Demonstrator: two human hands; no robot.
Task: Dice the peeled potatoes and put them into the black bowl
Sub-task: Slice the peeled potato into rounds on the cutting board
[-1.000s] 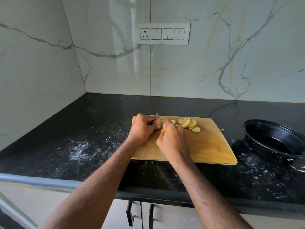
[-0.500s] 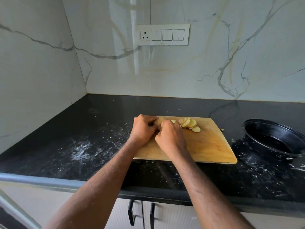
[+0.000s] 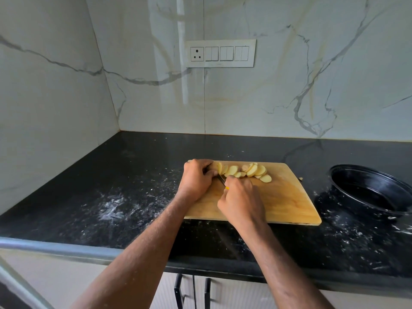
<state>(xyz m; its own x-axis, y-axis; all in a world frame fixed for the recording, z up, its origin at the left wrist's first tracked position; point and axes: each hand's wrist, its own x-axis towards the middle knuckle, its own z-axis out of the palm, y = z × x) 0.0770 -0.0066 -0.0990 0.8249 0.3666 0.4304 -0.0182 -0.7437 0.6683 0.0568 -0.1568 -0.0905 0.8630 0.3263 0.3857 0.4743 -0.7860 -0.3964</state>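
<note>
Wooden cutting board [image 3: 278, 204] lies on the black table [image 3: 124, 181], toward its front edge, roughly mid-width. Both hands work at the board's far left corner.

Left hand [image 3: 197, 180]: fingers curled down over the uncut end of a potato [image 3: 215, 166], pinning it to the board. Most of that piece is hidden under the knuckles.

Right hand [image 3: 242, 201]: grip closed round a knife [image 3: 221, 179]. A bit of yellow handle shows at the thumb; the dark blade runs up toward the left hand's fingertips. Whether the edge is in the potato or just beside it, cannot tell.

Potato slices [image 3: 252, 171]: pale yellow rounds, overlapping in a loose row along the board's far edge, right of the left hand. No cubes visible among them.

Black bowl [image 3: 365, 177]: on the table near the right edge, apart from the board, tipped slightly. Nothing visible inside it.

White streaks and specks are smeared on the table left of the board and around the bowl. A small pale scrap [image 3: 300, 179] lies just off the board's right edge.
</note>
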